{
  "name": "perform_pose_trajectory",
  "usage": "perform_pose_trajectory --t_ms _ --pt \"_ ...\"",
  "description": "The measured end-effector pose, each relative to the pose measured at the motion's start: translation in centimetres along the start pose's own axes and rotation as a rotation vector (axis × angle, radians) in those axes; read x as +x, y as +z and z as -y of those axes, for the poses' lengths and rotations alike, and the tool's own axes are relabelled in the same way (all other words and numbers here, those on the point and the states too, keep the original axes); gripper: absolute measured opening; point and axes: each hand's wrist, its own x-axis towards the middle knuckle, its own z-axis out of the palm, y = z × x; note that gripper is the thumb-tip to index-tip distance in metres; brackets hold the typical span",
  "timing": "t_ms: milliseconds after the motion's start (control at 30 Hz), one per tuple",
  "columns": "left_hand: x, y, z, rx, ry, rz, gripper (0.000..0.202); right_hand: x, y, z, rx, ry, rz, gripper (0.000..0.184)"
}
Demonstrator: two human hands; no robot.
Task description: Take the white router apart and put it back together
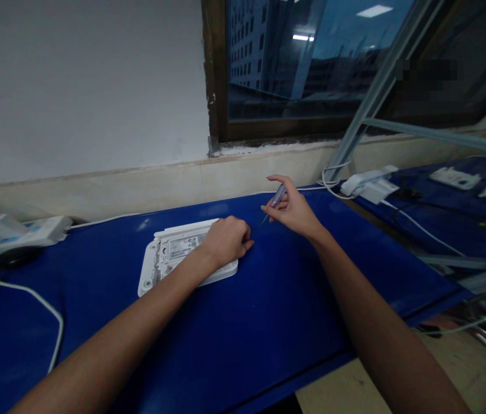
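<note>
A white plastic device casing [151,259], with vent holes and a printed label, lies on the blue table. My left hand [228,238] rests over its right end. The fingers of that hand are curled together just past the casing's edge, and whatever may be between them is hidden. To the right, above the table, my right hand [292,210] grips a small screwdriver [278,195] by its purple-grey handle. The thin shaft points down and left, apart from the casing. One finger of the right hand is stretched out over the handle's top.
A white power strip [49,233] lies at the left, with a dark round object [16,257] before it. Another power strip with white adapters [372,184] sits by a metal frame post [355,138]. White cables run along the wall. Farther right, white plastic parts [454,177] lie on another blue surface.
</note>
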Motion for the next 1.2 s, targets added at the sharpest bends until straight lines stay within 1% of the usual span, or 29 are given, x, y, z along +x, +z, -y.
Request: perform_pose_trajectory --t_ms 100,167,300,367,433,533,600,733,833,967,1033,1133,1200 --pt "-0.8 -0.6 0.4 -0.003 -0.003 -0.048 0.017 0.0 0.1 0.2 -0.006 0.008 0.008 0.072" --pt "-1.9 -1.4 1.1 -0.009 0.001 -0.076 0.02 -0.1 0.3 0.4 -0.004 0.013 0.02 0.072" --pt "-5.6 -3.7 3.6 -0.033 0.083 -0.123 0.03 -0.3 1.1 1.0 0.036 0.003 0.045 0.075" --pt "-8.0 -4.7 5.3 -0.039 0.052 -0.128 0.038 -0.3 1.6 1.4 0.077 0.0 0.044 0.079" --pt "-10.3 -5.2 7.0 -0.065 0.0 -0.092 0.042 -0.4 2.3 1.9 0.122 0.0 0.039 0.083" --pt "-13.2 -5.2 8.8 -0.055 -0.032 0.005 0.043 -0.4 3.4 2.6 0.178 0.001 0.023 0.082" --pt "-14.5 -4.8 9.4 -0.032 -0.034 0.002 0.044 -0.5 4.0 3.1 0.206 -0.004 0.005 0.08" --pt "-15.8 -4.4 9.1 0.047 -0.055 -0.08 0.043 -0.6 4.8 3.5 0.232 -0.024 -0.025 0.075" --pt "-16.1 -4.1 8.1 0.117 -0.133 -0.126 0.042 -0.6 5.1 3.4 0.233 -0.03 -0.033 0.074" --pt "-16.2 -3.5 6.5 0.208 -0.226 -0.174 0.046 -0.7 5.4 3.3 0.214 -0.035 -0.05 0.074" --pt "-16.1 -3.3 5.9 0.173 -0.203 -0.192 0.049 -0.8 5.8 3.5 0.195 -0.051 -0.06 0.075" --pt "-16.0 -3.2 5.5 0.078 -0.07 -0.233 0.052 -1.2 6.4 4.1 0.159 -0.105 -0.053 0.074" --pt "-15.9 -2.9 5.6 0.075 -0.004 -0.254 0.064 -1.6 6.9 4.7 0.145 -0.14 -0.028 0.072"
